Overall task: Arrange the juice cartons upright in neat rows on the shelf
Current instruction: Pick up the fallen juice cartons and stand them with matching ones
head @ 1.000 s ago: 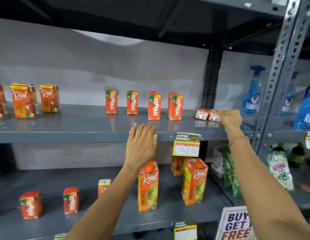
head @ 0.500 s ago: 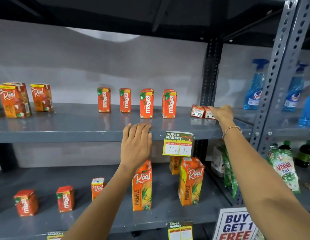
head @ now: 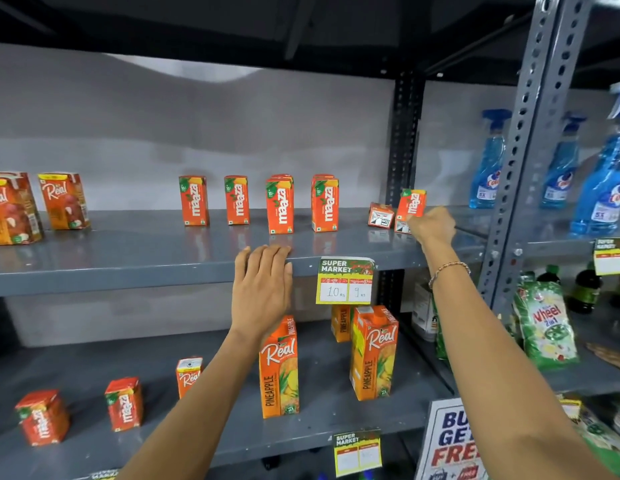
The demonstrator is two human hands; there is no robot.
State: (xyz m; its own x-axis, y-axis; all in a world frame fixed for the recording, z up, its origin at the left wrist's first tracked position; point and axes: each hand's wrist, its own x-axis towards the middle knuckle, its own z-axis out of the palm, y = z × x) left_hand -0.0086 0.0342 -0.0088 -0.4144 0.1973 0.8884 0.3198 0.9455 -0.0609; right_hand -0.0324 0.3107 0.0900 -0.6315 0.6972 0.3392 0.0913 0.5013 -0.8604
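My right hand [head: 431, 225] pinching small Maaza carton [head: 411, 204] low, tilted; light, stiff, tippy; fallen carton [head: 380, 215] at 9 o'clock; left hand [head: 261, 289] flat, released, on shelf [head: 128, 271] edge

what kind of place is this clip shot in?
Most likely a small supermarket aisle: grey metal shelf stocked with juice cartons, a "SUPER MARKET" price tag clipped to the edge, and a "buy get free" sign lower right.
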